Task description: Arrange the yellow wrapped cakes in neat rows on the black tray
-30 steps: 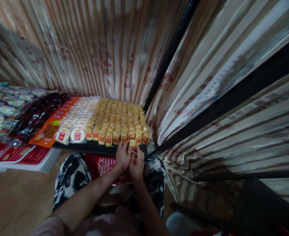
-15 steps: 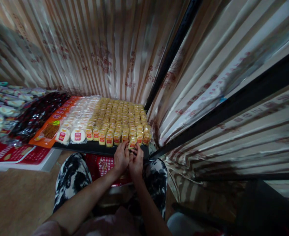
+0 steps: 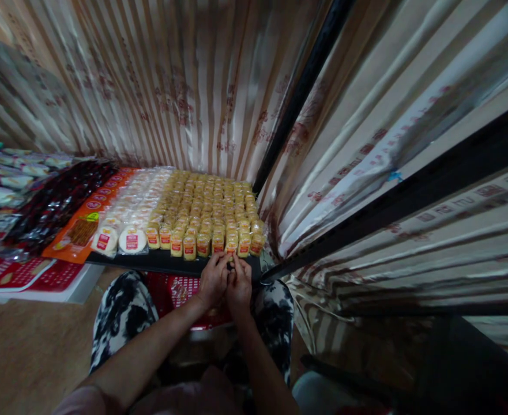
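Note:
Rows of small yellow wrapped cakes [image 3: 202, 204] with red-and-white labels fill the right end of a low black shelf [image 3: 150, 260]. At the front row, near its right end, one wrapped cake [image 3: 231, 243] stands upright in line with its neighbours. My left hand [image 3: 213, 280] has its fingertips on that cake's lower left front. From the right, my right hand [image 3: 239, 281] pinches the same cake low down, its other fingers curled. Both hands are close together, and their fingers partly cover the cake's bottom.
Left of the cakes lie clear packs of round white cakes [image 3: 133, 240], an orange snack bag [image 3: 74, 235], dark shiny packets [image 3: 52, 207] and white packets [image 3: 9, 176]. Striped curtain [image 3: 184, 86] hangs behind. Black bars [image 3: 392, 187] cross the right side. A red printed box [image 3: 180, 288] sits below the shelf.
The cake between my hands, tilted and in front of the row before, now stands upright in the front row. My fingers have straightened toward it. The view has shifted slightly.

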Available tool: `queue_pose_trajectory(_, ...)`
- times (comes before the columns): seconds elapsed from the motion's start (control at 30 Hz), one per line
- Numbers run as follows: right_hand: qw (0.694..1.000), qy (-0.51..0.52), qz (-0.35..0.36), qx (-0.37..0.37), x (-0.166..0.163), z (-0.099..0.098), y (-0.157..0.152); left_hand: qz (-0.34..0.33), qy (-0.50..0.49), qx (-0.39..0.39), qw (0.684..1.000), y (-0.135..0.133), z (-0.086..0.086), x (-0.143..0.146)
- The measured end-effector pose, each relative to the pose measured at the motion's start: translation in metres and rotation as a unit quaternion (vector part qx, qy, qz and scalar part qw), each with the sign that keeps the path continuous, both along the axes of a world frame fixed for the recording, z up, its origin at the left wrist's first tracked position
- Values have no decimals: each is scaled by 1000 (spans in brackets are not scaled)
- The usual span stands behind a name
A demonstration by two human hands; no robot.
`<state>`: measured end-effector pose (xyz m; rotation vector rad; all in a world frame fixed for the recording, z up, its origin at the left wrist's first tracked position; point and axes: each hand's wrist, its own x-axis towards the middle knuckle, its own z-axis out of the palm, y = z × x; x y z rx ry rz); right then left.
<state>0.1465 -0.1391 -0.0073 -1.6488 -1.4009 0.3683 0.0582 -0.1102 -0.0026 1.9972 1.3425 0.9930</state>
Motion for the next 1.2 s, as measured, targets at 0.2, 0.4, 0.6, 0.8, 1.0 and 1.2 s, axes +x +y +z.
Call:
queue_pose_trajectory(0.2, 1000, 12, -4, 10, 2, -1, 3, -9, 22, -6, 1000, 6, -15, 1)
queue_pose_trajectory(0.4, 1000, 16, -9, 12, 1, 1, 4, 8, 76, -17, 997, 5, -17, 2)
queue_pose_trajectory(0.6, 999, 25, -22, 18, 0, 1, 5, 7, 95, -4, 995, 4, -13, 3)
queue_pose_trajectory(0.8, 998, 32, -26, 52, -4, -2, -3, -8, 43, 20, 999, 1, -7, -1)
queue_pose_trajectory(1.0, 999, 41, -7, 2, -16, -12, -33, -43, 48, 18, 998, -26, -14, -27)
queue_pose_trajectory(1.2, 972, -41, 93, -214, -28, -44, -43, -40, 98, -132, 986, -47, -57, -64)
